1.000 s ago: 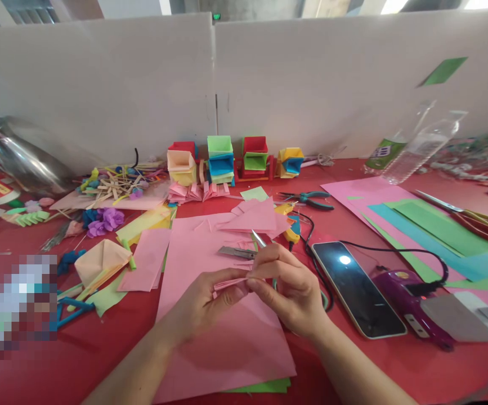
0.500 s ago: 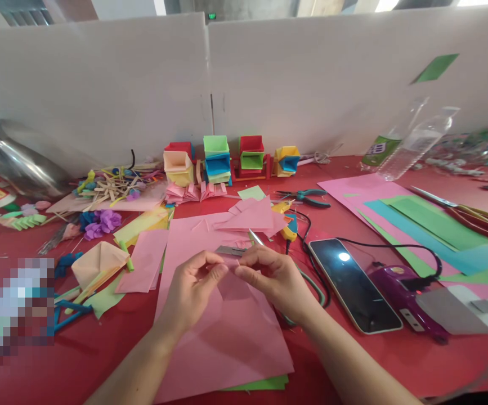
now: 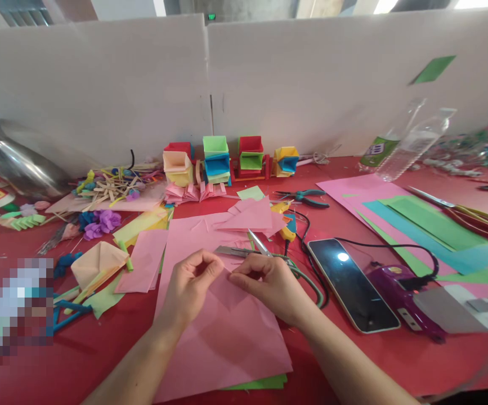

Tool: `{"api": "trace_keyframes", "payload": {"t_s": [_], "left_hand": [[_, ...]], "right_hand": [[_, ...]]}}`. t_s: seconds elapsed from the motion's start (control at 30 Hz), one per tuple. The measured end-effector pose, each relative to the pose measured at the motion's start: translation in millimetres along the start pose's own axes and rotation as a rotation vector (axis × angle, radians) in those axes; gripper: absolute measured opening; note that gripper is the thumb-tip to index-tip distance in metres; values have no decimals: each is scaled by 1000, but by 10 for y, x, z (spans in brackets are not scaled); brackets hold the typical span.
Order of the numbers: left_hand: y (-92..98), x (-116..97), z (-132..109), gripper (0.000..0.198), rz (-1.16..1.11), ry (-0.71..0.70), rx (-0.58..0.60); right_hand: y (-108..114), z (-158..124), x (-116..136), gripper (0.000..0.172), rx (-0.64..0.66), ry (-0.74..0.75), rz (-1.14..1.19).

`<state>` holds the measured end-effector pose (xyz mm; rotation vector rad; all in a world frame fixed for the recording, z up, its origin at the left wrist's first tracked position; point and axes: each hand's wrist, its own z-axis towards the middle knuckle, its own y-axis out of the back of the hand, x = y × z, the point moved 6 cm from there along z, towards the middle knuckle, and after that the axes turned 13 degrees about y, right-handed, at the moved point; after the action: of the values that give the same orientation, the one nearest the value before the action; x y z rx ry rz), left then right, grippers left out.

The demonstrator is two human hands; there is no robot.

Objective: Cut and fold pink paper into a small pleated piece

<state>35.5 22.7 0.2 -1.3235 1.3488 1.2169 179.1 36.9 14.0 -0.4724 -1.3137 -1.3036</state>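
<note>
Pink slip (image 3: 227,272) up in the fingertips, and it's a delicate one! Left hand (image 3: 193,284) pinches, thumb to finger; right hand (image 3: 271,284) matches it just beside, so each grip is closed on the paper, above the large pink sheet (image 3: 222,349). How much is tucked behind those fingers, I can't tell. Handling it well, I'd say, calls for light, even pressure so the thin paper doesn't pucker, and knuckles clear of the bare metal blades (image 3: 231,251) lying just beyond.

Out to the red worktop (image 3: 112,365), and it's busy! Phone (image 3: 356,287) on the right, bright spot on its screen; pliers (image 3: 309,197) farther back; coloured paper boxes (image 3: 216,157) along the rear; steel jug (image 3: 22,163) far left, clear bottles (image 3: 416,145) over right. Behind them, a pale partition (image 3: 100,84) wearing a green scrap (image 3: 434,69), with a slice of room above its edge.
</note>
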Motion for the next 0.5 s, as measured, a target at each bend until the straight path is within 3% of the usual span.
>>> {"api": "trace_keyframes", "payload": {"t_s": [0.13, 0.3, 0.5], "left_hand": [[37, 24, 17, 20, -50, 26, -26], [-71, 4, 15, 14, 130, 63, 190], [13, -33, 21, 23, 98, -7, 50]], "right_hand": [[40, -6, 12, 14, -2, -4, -23], [36, -14, 60, 15, -10, 61, -100], [40, 4, 3, 12, 18, 9, -15]]}}
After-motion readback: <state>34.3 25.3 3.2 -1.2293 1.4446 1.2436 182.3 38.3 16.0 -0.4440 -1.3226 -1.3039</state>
